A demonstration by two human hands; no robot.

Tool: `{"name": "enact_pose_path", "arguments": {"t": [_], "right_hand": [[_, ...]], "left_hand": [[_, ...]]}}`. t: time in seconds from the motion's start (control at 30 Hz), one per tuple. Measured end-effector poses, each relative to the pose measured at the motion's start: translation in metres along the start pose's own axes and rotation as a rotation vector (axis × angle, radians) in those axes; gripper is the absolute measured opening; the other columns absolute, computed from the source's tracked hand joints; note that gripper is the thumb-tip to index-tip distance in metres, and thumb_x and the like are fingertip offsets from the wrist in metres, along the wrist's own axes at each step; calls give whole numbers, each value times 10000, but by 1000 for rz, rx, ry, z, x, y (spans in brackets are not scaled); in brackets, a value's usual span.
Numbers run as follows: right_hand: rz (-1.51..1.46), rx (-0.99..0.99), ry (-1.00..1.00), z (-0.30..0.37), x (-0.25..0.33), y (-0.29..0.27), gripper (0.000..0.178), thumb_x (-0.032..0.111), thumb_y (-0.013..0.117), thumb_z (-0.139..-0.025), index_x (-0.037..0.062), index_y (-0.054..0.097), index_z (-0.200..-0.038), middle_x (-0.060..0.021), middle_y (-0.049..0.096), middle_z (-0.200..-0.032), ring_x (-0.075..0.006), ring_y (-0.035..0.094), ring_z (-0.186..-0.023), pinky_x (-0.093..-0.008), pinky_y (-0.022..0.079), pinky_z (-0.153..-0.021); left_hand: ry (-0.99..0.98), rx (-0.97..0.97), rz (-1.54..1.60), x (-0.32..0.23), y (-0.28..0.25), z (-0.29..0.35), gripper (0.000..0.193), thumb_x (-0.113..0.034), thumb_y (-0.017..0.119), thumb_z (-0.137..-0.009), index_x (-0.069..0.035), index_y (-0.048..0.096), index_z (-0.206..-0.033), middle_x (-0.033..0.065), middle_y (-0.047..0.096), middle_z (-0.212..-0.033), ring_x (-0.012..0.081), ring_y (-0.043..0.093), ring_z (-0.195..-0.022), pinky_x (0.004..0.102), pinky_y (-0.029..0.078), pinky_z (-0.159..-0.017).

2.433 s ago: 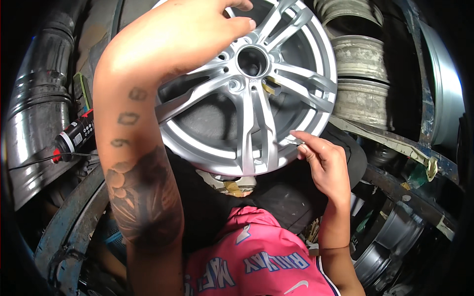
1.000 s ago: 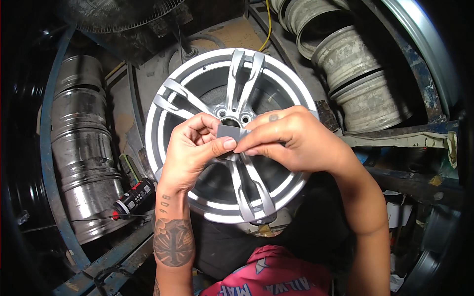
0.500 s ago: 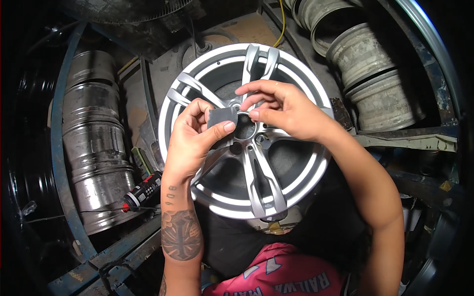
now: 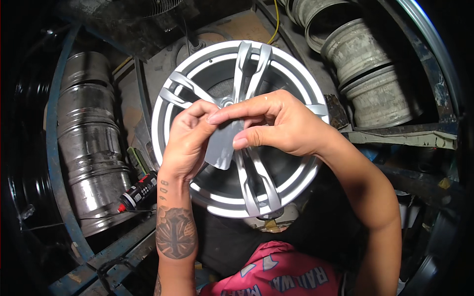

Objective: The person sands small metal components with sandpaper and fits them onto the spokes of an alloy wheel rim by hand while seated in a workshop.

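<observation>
A limp grey piece of sandpaper (image 4: 220, 149) hangs between my hands above a silver alloy wheel (image 4: 244, 183). My left hand (image 4: 188, 135) grips its upper left side, thumb and fingers closed on it. My right hand (image 4: 286, 121) pinches its right side between thumb and fingers, the index finger reaching across the top to the left thumb. The sheet's lower end is free, with a pale, worn edge. Below lies the wheel, face up, with paired spokes and a bright outer lip. My hands and the sheet hide its centre.
Stacked metal wheel barrels (image 4: 94, 133) stand at the left behind a blue metal frame (image 4: 58, 128). Dusty wheels (image 4: 358, 54) are stacked at the upper right. A black spray can with a red tip (image 4: 139, 191) lies left of my forearm. A yellow cable (image 4: 276, 22) runs at the top.
My right hand has moved left and down and taken hold of the sandpaper. More of the sheet now shows, hanging lower between both hands. The whole view has shifted slightly.
</observation>
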State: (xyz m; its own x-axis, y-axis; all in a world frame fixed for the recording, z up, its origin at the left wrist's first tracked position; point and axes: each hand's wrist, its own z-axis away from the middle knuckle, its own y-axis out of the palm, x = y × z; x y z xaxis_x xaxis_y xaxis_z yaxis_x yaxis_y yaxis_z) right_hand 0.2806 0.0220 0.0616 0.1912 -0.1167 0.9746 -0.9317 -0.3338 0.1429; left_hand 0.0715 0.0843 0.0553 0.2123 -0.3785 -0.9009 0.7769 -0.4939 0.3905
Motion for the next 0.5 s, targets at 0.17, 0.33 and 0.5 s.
{"name": "enact_pose_path", "arguments": {"t": [0.17, 0.33, 0.5], "right_hand": [[-22, -134, 139, 1, 15, -1, 190, 39, 790, -881, 4, 778, -1067, -79, 778, -954, -101, 722, -823, -248, 578, -749], [335, -311, 22, 2, 8, -7, 135, 123, 812, -868, 13, 803, -945, -92, 777, -855, -91, 695, -723, -244, 548, -673], [543, -432, 12, 2, 5, -8, 210, 240, 842, -841, 41, 809, -900, -103, 747, -793, -78, 587, -601, -261, 438, -550]], "left_hand": [[-174, 128, 25, 9, 13, -6, 275, -268, 619, -1056, -20, 642, -1172, 42, 675, -922, 80, 628, -701, 220, 519, -597], [37, -142, -193, 7, 19, -7, 446, -387, 457, -1119, -3, 649, -1237, 22, 648, -918, 81, 621, -806, 230, 518, -733], [401, -144, -374, 16, 26, 3, 147, -63, 701, -991, 26, 711, -1108, 45, 712, -965, 87, 661, -869, 231, 530, -784]]}}
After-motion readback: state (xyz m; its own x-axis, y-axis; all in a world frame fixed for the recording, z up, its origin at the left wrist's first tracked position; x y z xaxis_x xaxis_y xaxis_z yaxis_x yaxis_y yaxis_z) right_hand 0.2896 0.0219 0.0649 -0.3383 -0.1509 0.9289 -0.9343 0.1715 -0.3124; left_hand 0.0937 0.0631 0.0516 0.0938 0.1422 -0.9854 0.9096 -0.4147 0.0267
